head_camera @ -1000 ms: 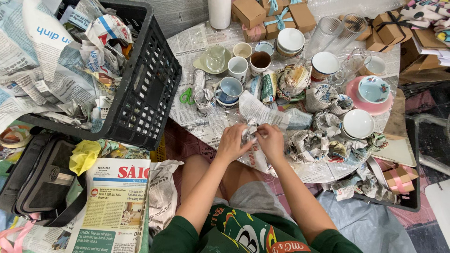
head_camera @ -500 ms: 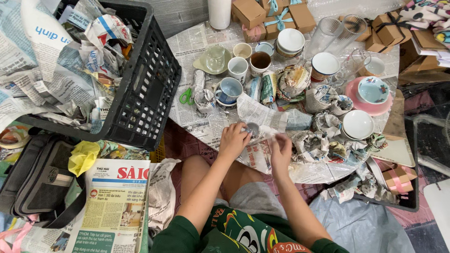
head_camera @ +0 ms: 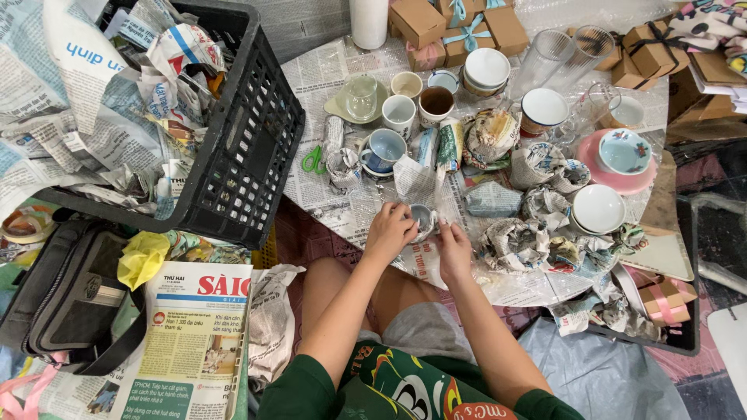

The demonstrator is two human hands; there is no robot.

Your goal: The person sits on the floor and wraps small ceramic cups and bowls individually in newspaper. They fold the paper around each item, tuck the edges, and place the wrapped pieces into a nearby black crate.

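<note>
My left hand (head_camera: 388, 230) grips a small cup (head_camera: 422, 218) that lies on a sheet of newspaper (head_camera: 419, 183) spread in front of me. The sheet stands up behind the cup. My right hand (head_camera: 454, 247) rests just right of the cup, its fingertips pinching the lower edge of that sheet. Both hands sit above my bare knees, at the near edge of the paper-covered floor area.
A black plastic crate (head_camera: 249, 140) full of crumpled newspaper stands at the left. Cups, bowls, glasses and paper-wrapped bundles (head_camera: 513, 241) crowd the area ahead and right. Green scissors (head_camera: 314, 159), small cardboard boxes (head_camera: 420, 19), a black bag (head_camera: 70, 288) and a folded newspaper (head_camera: 194, 342) lie around.
My hands have come down from holding the paper together in front of me. The right hand moved a little right and down, and the cup now shows beside the left hand.
</note>
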